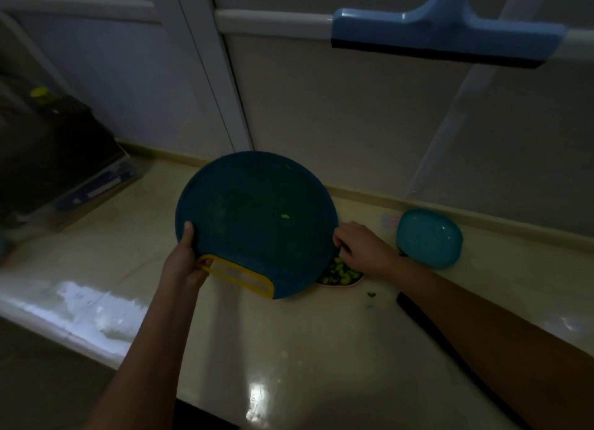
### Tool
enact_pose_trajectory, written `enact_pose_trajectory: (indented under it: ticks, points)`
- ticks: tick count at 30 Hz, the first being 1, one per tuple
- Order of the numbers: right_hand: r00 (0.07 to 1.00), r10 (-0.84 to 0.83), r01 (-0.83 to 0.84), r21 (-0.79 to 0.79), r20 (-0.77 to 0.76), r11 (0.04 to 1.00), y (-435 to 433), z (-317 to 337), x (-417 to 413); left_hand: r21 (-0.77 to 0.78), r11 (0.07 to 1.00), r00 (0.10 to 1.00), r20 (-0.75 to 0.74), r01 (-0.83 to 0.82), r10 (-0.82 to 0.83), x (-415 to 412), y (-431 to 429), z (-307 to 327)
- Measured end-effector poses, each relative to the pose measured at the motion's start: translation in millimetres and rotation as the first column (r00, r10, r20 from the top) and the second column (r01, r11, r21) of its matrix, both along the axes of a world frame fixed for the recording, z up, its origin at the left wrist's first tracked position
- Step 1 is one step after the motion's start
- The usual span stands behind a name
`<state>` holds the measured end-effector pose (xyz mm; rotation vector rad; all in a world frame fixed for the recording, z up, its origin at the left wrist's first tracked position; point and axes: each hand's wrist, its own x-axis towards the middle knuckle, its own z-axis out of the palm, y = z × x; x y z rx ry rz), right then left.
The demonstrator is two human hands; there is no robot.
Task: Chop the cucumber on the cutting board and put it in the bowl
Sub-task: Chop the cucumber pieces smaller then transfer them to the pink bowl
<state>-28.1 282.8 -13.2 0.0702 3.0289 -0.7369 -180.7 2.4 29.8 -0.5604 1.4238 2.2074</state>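
A round dark blue cutting board with a yellow handle slot is lifted and tilted over a pale bowl on the counter. My left hand grips the board at its handle end, thumb on the top face. My right hand has curled fingers at the board's right edge, just above the bowl. Chopped green cucumber pieces lie in the bowl, which the board mostly hides. One small cucumber bit sticks to the board's face.
A dark knife lies on the cream counter under my right forearm, with small cucumber scraps beside it. A teal lidded container stands at the back right. Dark boxes sit at left. A blue squeegee hangs above.
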Motion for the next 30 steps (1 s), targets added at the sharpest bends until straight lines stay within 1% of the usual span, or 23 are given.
enact_pose_trajectory:
  ticks: [1,3,6,12,15,18,20,22,25,27,30]
  points:
    - [0.999,-0.016,0.017,-0.006,0.035,1.0,1.6,-4.4,5.0,0.006,1.0,1.0,-0.002,-0.011,0.011,0.1,-1.2,0.5]
    - [0.996,-0.075,0.079,-0.073,0.056,0.994,3.6,-10.4,14.9,0.022,0.999,0.999,-0.003,-0.039,0.04,-0.5,-5.1,1.1]
    - [0.978,-0.209,0.209,-0.162,0.019,0.964,6.9,-5.3,27.6,0.02,0.999,0.999,-0.006,-0.04,0.04,-0.6,-9.7,4.0]
    - [0.912,-0.409,0.395,-0.207,-0.025,0.895,24.9,22.8,55.0,0.027,1.0,1.0,0.004,-0.004,0.004,10.6,-6.8,12.0]
    - [0.88,-0.474,0.464,-0.26,0.03,0.846,32.5,39.4,84.6,0.047,0.999,1.0,0.003,0.023,-0.023,21.3,-2.9,14.5]
    - [0.856,-0.512,0.512,-0.256,0.072,0.82,37.0,43.8,124.1,0.052,0.998,0.999,0.008,0.045,-0.045,32.1,-2.6,14.8]
    - [0.823,-0.55,0.568,-0.19,0.141,0.801,39.5,36.8,151.4,0.065,0.995,0.997,0.009,0.076,-0.077,38.2,-2.5,10.7]
    - [0.779,-0.564,0.592,-0.028,0.275,0.805,38.3,29.0,176.3,0.06,0.993,0.995,0.004,0.1,-0.1,45.2,-1.9,8.4]
    - [0.727,-0.542,0.504,0.208,0.422,0.838,28.4,19.9,210.8,0.062,0.991,0.993,0.022,0.118,-0.12,58.5,0.9,4.0]
    - [0.685,-0.579,0.485,0.316,0.442,0.815,19.8,14.2,231.9,0.065,0.99,0.992,0.022,0.126,-0.128,70.5,2.4,1.7]
    - [0.635,-0.665,0.543,0.385,0.392,0.746,9.8,4.1,254.7,0.059,0.988,0.989,0.02,0.146,-0.147,89.1,4.4,-0.9]
